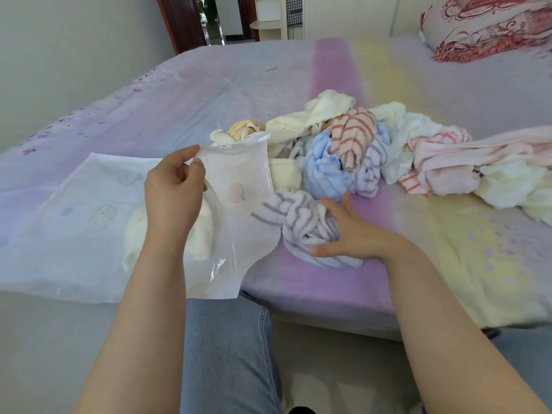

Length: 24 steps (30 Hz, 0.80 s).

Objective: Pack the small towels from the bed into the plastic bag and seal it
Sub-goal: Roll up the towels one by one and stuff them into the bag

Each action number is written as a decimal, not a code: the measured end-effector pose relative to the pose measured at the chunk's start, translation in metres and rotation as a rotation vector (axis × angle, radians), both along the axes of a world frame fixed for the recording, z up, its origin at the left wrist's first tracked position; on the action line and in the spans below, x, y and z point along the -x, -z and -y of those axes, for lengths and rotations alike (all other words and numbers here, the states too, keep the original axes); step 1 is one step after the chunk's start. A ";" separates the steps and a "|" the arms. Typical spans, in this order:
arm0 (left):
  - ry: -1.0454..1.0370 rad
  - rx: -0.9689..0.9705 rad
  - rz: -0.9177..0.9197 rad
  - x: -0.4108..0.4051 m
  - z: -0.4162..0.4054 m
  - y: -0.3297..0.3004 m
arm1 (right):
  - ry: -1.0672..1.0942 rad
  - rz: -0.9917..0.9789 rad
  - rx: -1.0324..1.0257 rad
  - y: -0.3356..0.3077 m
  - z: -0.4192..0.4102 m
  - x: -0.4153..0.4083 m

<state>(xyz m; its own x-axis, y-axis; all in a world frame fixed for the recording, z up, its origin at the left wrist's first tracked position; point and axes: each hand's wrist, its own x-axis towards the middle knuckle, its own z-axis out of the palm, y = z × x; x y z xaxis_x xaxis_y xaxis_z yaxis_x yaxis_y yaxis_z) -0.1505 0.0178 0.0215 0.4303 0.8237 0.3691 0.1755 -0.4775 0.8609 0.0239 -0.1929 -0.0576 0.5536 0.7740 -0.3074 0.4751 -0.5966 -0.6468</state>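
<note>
Soft, even daylight fills the room; the brightest patch is the open doorway (213, 17) ahead of me, slightly overexposed. Shadows are faint: a pale one lies under my right hand (348, 231) on the bed (418, 249). Small white glints mark the creases of the plastic bag (236, 165) pinched in my left hand (173, 189). Wide-angle distortion bows the bed's edges and stretches my forearms toward the lower corners. Detail is slightly soft throughout, softer at the far pillows (490, 25), with mild colour fringing on the sheet.
</note>
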 end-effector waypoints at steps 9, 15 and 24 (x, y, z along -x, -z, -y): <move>0.008 0.016 0.031 0.012 -0.001 0.000 | 0.173 -0.176 -0.197 -0.007 -0.007 0.006; 0.084 -0.015 -0.017 0.022 -0.001 -0.003 | -0.001 0.050 -0.247 -0.071 -0.019 0.018; 0.177 0.017 0.019 0.033 -0.010 0.000 | -0.359 0.080 -0.244 -0.050 -0.125 0.080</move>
